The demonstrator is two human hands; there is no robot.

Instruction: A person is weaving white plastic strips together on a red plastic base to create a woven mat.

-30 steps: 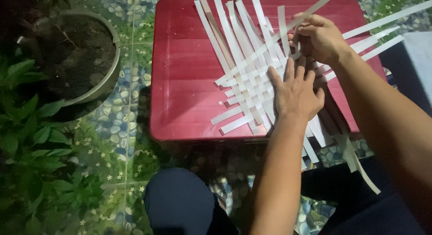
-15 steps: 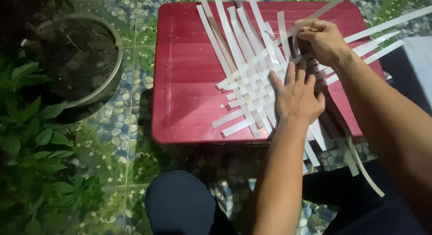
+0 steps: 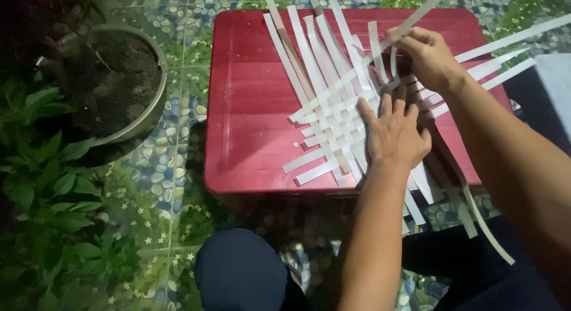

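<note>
Here, mid-weave at centre frame, the left hand presses flat, fingers spread, on the white woven strip mat atop the red plastic desk, while the right hand pinches one long white strip, which likely needs threading next.

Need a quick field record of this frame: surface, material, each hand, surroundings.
surface: red tabletop, low, on patterned floor tiles
material: pale flat strips interlaced into a partly woven mat, loose ends fanning past the far and right edges
left hand: left hand flat, palm down, pressing on the woven part
right hand: right hand pinching one strip, lifted above the weave
surroundings: round pot of soil to the left, leafy green plant nearer the camera
body: knee in dark cloth below the table
</note>
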